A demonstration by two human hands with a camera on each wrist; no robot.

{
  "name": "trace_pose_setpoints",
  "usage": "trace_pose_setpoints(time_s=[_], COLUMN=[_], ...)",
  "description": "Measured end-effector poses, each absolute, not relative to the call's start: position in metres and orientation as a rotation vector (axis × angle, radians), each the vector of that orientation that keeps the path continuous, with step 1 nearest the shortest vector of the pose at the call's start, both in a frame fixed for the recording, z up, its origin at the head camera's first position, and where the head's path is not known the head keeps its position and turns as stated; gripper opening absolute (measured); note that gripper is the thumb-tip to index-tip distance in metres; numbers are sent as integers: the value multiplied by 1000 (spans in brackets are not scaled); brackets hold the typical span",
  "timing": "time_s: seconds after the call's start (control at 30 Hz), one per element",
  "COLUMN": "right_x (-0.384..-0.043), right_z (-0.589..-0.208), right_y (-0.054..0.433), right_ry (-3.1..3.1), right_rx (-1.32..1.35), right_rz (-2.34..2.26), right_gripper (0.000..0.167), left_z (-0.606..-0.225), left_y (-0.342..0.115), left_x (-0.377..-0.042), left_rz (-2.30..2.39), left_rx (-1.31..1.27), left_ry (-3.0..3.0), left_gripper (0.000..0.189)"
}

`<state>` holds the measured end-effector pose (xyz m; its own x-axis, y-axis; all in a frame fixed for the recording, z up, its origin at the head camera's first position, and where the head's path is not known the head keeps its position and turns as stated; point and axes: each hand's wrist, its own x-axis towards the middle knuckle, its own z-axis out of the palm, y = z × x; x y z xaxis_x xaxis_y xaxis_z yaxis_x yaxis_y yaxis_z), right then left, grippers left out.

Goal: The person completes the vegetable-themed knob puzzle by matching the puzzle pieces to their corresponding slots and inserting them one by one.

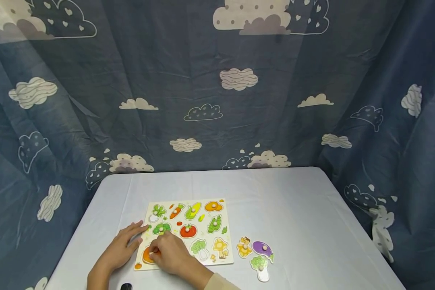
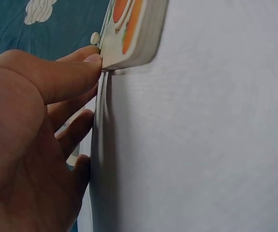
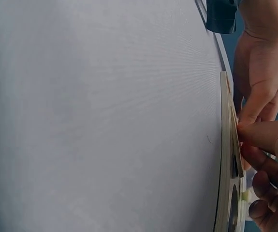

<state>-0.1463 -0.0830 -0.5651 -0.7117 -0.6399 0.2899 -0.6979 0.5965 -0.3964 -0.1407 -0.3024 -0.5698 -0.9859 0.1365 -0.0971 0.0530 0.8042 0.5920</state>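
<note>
Orange showed on the pumpkin [image 1: 147,257], a flat piece at the lower left of the puzzle board [image 1: 202,232]. The right hand [image 1: 172,253] pinched it between thumb and curled fingers, covering part of it, and in the right wrist view the piece sat tilted, one end raised off the board. The left hand [image 1: 119,249] was open, its fingers fairly straight, the tips touching the board's left edge, with the thumb near the corner in the left wrist view.

Just above the pumpkin lay the broccoli [image 1: 162,228], with the tomato [image 1: 188,231] and the peas [image 1: 214,224] to its right. The carrot [image 1: 177,211], corn [image 1: 193,210] and potato [image 1: 214,206] lay in the top row. Along the lower right, a cabbage picture [image 1: 200,247] and a mushroom picture [image 1: 221,246] were printed on the board.

Right of the board, the loose mushroom [image 1: 244,247], eggplant [image 1: 262,247] and loose cabbage [image 1: 259,268] lay close together on the white table [image 1: 293,221]. A black object [image 1: 126,286], cut off by the frame, was at the near edge. A beige sleeve [image 1: 219,282] covered the right forearm. Behind the table hung a dark blue curtain [image 1: 174,60] patterned with clouds.
</note>
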Motion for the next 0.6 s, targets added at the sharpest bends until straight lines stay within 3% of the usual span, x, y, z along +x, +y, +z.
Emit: trace_pose_setpoints(time_s=[0.6], right_x=[-145], right_z=[-567], right_y=[-84], right_ry=[-2720], right_rx=[1140], right_rz=[795], right_gripper=[8], left_z=[-565], left_y=[-302], left_x=[-138], left_rz=[988], left_rx=[194], left_ry=[2863], left_gripper=[42])
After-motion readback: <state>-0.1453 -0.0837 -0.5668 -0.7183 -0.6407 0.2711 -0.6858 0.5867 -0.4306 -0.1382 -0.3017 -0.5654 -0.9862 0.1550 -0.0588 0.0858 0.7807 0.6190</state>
